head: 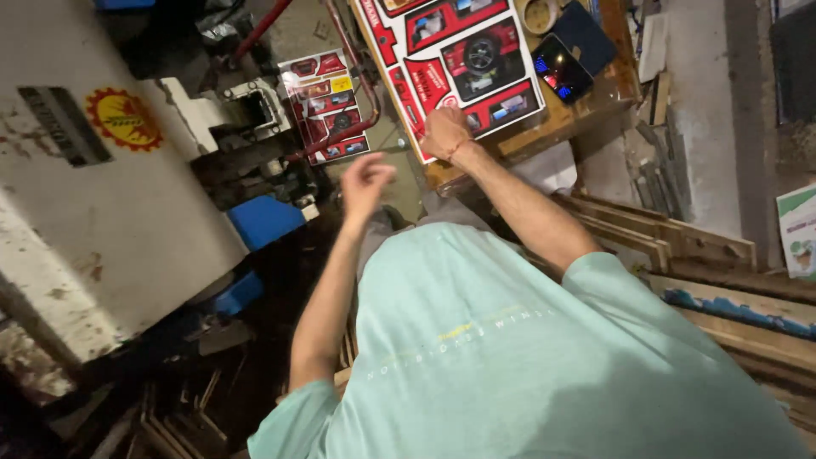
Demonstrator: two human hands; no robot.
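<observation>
Right hand [445, 132] closed in a fist, pressing on the sheets [463, 51] at the desk's [552, 127] near corner; cannot tell whether paper is pinched. Left hand [365, 180] in mid-air, blurred, fingers loosely open, empty, between desk and press [255, 110], where a loose sheet [327, 106] lies. Phone [561, 68] beside the sheets. Seemingly taking the top one off; calls for parting it cleanly from the rest.

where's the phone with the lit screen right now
In the head view the phone lies at upper right on the wooden table, just right of the red printed sheet and against a dark blue case.
</observation>
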